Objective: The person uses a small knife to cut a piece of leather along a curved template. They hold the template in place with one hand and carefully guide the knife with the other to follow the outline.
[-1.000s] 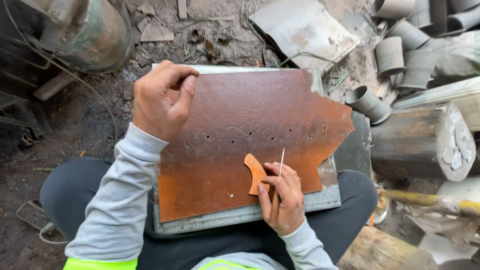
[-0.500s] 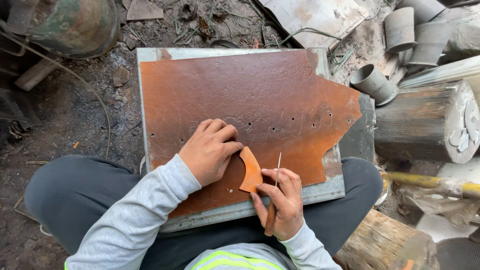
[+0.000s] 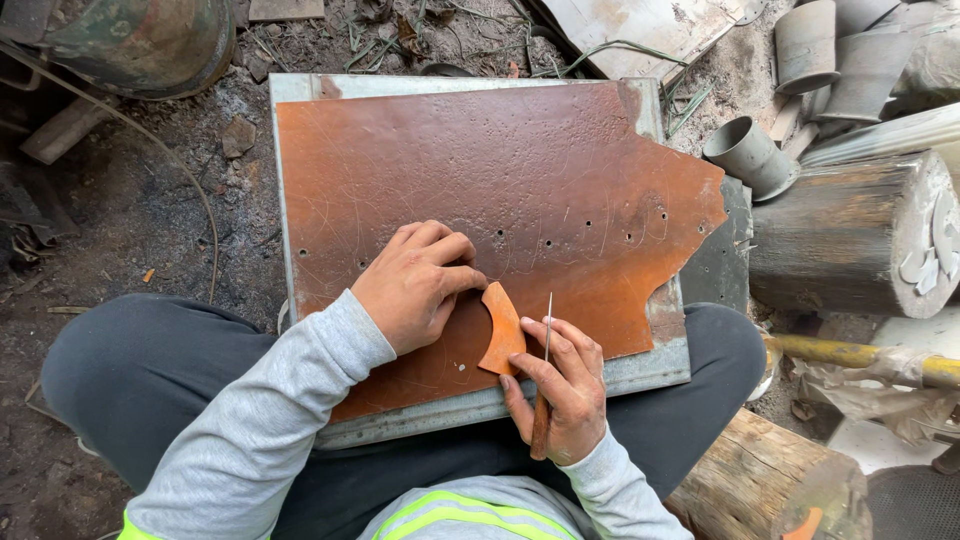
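Seen from the head camera, a seated person is working a rust-brown sheet (image 3: 500,210) lying on a grey metal board (image 3: 480,408) across the lap. The left hand (image 3: 415,285) is pressing down on the sheet, fingers curled and touching a small curved orange template (image 3: 503,328) at the sheet's near edge. The right hand (image 3: 560,385) is gripping a thin scriber (image 3: 545,370), its tip pointing up just beside the template. Grey metal cups (image 3: 745,152) and a log (image 3: 850,235) are lying to the right, well apart from the hands.
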